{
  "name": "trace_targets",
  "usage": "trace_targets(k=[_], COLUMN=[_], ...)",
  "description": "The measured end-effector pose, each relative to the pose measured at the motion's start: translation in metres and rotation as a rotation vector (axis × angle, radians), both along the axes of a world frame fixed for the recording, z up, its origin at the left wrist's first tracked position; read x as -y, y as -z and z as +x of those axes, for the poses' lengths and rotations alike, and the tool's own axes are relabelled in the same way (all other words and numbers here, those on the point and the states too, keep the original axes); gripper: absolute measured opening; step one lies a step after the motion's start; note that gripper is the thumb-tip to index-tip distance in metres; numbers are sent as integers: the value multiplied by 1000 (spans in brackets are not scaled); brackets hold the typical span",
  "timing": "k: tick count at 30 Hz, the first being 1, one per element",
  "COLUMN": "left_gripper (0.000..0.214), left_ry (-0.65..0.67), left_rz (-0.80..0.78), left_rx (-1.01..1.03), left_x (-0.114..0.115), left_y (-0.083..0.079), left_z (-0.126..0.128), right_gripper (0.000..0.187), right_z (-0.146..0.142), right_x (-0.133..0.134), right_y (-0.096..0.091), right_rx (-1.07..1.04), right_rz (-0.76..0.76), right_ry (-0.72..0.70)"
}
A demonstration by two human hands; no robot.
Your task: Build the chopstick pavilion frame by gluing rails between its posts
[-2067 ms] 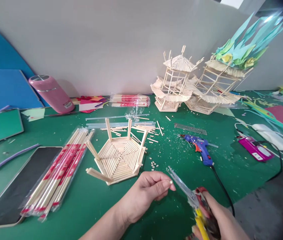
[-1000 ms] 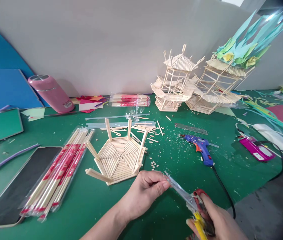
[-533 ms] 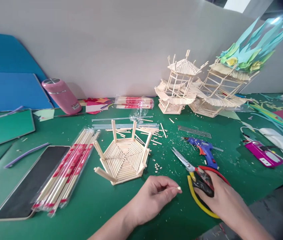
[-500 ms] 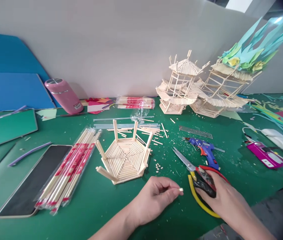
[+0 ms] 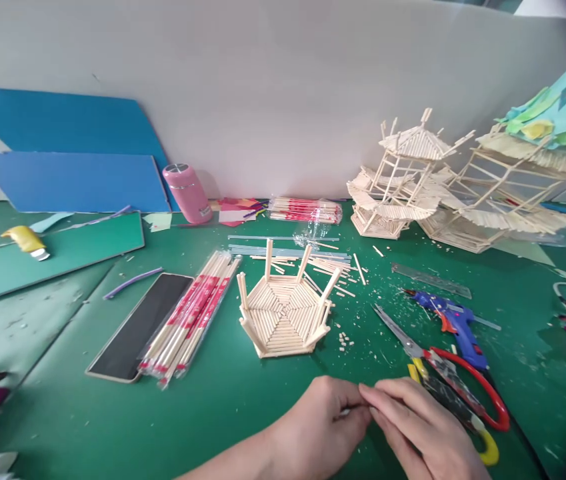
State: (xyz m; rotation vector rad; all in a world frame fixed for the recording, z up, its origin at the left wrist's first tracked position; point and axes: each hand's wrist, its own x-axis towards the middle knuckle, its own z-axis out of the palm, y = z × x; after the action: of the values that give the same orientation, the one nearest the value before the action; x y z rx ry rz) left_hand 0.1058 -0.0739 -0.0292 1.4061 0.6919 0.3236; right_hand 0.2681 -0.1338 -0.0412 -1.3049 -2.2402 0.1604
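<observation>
At the front of the table, my left hand [image 5: 330, 420] is closed in a pinch, with a sliver of a pale wooden stick piece [image 5: 345, 413] showing between its fingers. My right hand [image 5: 420, 423] meets it fingertip to fingertip, also pinched; what its fingers hold is hidden. Just right of it lie red-handled scissors [image 5: 413, 347] and a yellow-and-black-handled tool [image 5: 445, 393], partly covered. Beyond my hands sits a wooden-stick base [image 5: 283, 317] with several short upright posts around its rim. Small cut stick pieces [image 5: 345, 341] lie at its right.
A blue glue gun [image 5: 455, 323] and a clear ruler [image 5: 431, 280] lie to the right. Two stick pavilions [image 5: 407, 180] stand at the back right. Left are a packet of sticks [image 5: 190, 320], a black phone-like slab [image 5: 137, 330] and a pink bottle [image 5: 187, 193].
My right hand has let go of the handled tool and moved left to my left hand's fingertips. The view has turned left.
</observation>
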Motion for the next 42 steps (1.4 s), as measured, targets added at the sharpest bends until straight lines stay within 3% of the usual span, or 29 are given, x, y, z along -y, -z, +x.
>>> trace_targets(k=[3,8,10,13,15,17,20,24,31,34,42], left_gripper=[19,22,24,22,18,19,28,17,14,16,31], left_ry=[-43,-237,-304,-446,-618,-734,-671,-484,-504,-542,-610], left_rz=[-78,-209,-195,49,371,591,643,751,889,824,212], left_rx=[-92,-202,-200,-267,-346,-441,-503,-457,-261,-179,-101], left_x=[1,9,14,16,12,3,-15,-31,-42,-47,-47], left_y=[-4,-3,0,7,13,20,29,34,10,-7,-43], left_z=[-17,-46,-58,-79,-92,-103,-111,-109,-95,-87,-79], right_gripper=[29,17,16,18,17,16,16,16,12,11,16], right_z=[-11,-30,-34,-34,-33,-33,-37,-44,-41,-35,-35], right_x=[-9,-19,-23,-28,-31,-34,-35,-37,-49,-58,-80], right_y=[3,-2,-4,-5,-4,-2,0,-1,-21,-36,-61], right_rx=[-34,-16,-33,-106,-171,-199,-192,-233,-338,-329,-132], right_rz=[13,66,34,-37,-64,-69,-85,-85,-96,-52,88], right_ry=[-68,-148,-157,-140,-101,-63,-32,9,98,143,71])
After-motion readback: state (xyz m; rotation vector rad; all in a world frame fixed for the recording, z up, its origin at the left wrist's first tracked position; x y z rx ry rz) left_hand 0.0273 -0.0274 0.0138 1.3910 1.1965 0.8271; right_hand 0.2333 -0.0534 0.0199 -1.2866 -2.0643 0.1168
